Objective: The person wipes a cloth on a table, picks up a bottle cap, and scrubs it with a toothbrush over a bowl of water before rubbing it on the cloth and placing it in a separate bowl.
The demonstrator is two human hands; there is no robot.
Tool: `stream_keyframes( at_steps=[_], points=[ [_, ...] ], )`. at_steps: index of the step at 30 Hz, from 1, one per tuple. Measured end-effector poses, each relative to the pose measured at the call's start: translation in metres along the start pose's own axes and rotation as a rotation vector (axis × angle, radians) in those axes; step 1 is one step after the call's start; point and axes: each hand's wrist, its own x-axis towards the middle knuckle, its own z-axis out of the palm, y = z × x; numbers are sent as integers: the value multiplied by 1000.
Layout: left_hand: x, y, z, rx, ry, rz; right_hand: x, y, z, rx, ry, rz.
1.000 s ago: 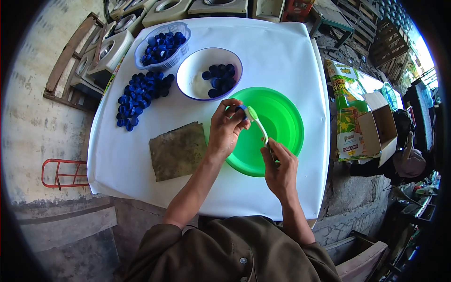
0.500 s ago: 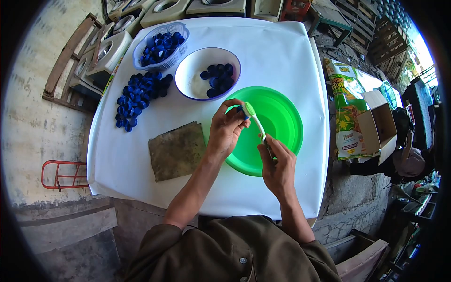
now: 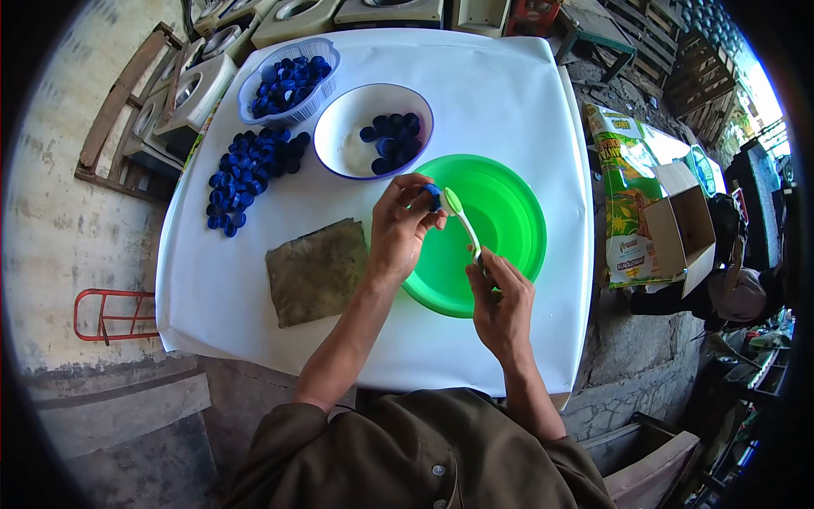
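Note:
Between the fingertips of my left hand is a blue bottle cap, held over the left part of a green basin. My right hand is closed round the handle of a white and green toothbrush. Its head points up and lies right beside the cap. Just beyond the basin, a white bowl with a blue rim has several dark blue caps in its right side. A brown folded cloth lies left of my left forearm.
Loose blue caps are spread on the white-covered table at the left. Behind them a pale plastic basket is full of blue caps. Past the table's right edge stands an open cardboard box.
The toothbrush head has come slightly away from the cap. My left hand has shifted a little left and turned, so more of the cap shows.

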Motion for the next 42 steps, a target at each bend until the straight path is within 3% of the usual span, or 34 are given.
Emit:
stream_keyframes(
  at_steps=[3,6,7,16,27,30,42],
  points=[
    [-3,-9,0,-4,-75,-26,6,-3,4,-5,34,20],
    [-5,-8,9,3,12,-10,4,-3,4,-20,-7,-12],
    [-3,-6,4,-4,-62,37,3,-1,3,-8,1,-13],
    [-4,-7,3,-73,-4,10,5,-2,1,-3,5,1],
    [-1,-7,-4,-147,-93,3,1,5,0,14,-7,-6],
    [-6,-12,2,-103,-7,-77,6,1,-1,-6,10,49],
    [-7,-12,-1,-167,-33,-28,7,-4,-2,18,-22,46]
  ],
)
